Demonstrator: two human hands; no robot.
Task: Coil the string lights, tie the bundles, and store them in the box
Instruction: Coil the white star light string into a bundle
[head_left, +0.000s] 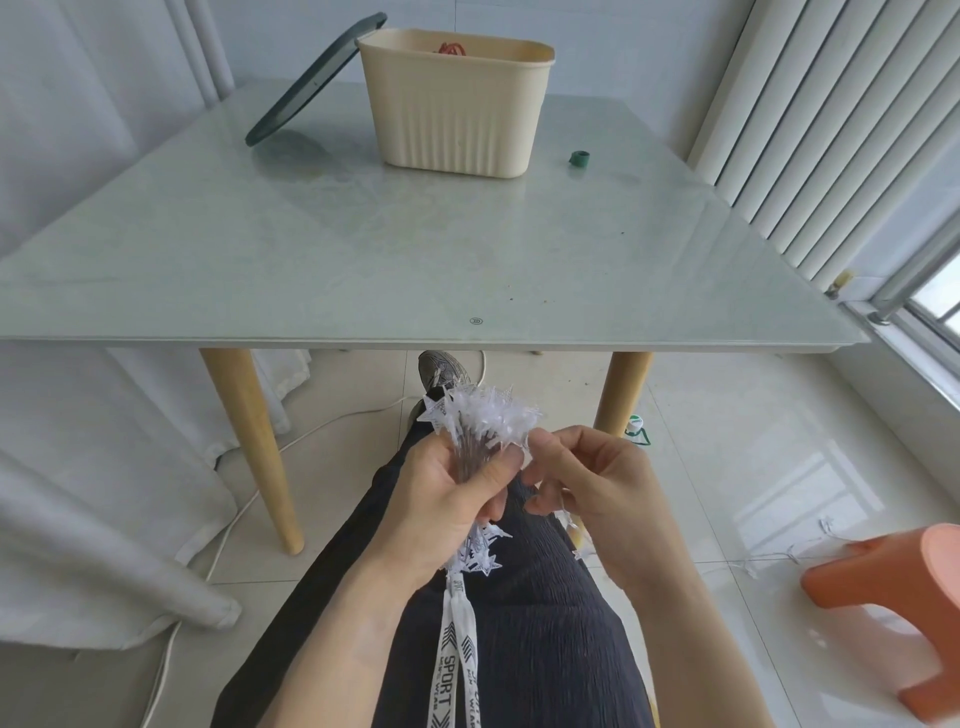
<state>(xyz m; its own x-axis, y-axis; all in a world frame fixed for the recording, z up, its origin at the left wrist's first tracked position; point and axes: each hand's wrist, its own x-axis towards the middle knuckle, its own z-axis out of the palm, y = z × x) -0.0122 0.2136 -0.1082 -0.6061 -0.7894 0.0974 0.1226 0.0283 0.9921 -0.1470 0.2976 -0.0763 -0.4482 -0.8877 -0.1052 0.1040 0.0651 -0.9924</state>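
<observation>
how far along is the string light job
Roughly midway. Done: the ribbed cream plastic box stands open on the table, its dark round lid leaning against it, something red already inside. In hand: the left hand grips a bundle of clear star-shaped string lights; the right hand pinches the loose strand. Left: finish coiling, tie, box it.

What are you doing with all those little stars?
A seated person is coiling star string lights over their lap. The left hand grips the gathered bundle, while the right hand pinches the loose strand that trails off toward the floor. On the table, the beige box stands open with its dark lid leaning against it. A small green roll lies beside the box. The bundle isn't tied yet.
</observation>
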